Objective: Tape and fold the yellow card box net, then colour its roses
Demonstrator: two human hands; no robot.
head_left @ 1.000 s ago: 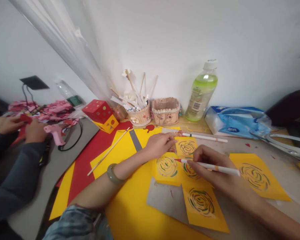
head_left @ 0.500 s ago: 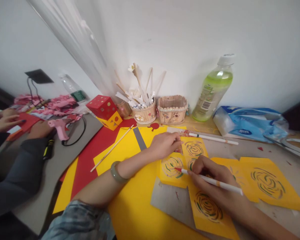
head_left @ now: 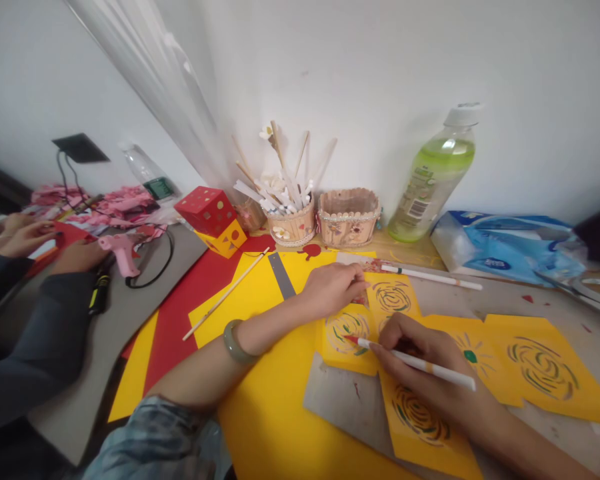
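Note:
My right hand is closed round a white felt-tip pen. Its red tip is on or just above a ring of curved dashes on a yellow card cut-out. Grey and green strokes make up the swirls on its panels. At the upper left edge of this cut-out, my left hand has its fingers curled together against the card. A green bangle circles the left wrist. Part of the cut-out is hidden under my right hand. Behind it lies another white pen with a green band.
Yellow sheets and red paper spread leftward, with a wooden stick and a grey strip. Along the wall stand a dotted box, decorated baskets, a bottle and tissues. A co-worker's hands are beside a glue gun.
The red pen tip has shifted slightly left and down across the swirl, with my right hand. My left hand keeps its place on the card. The view has moved slightly.

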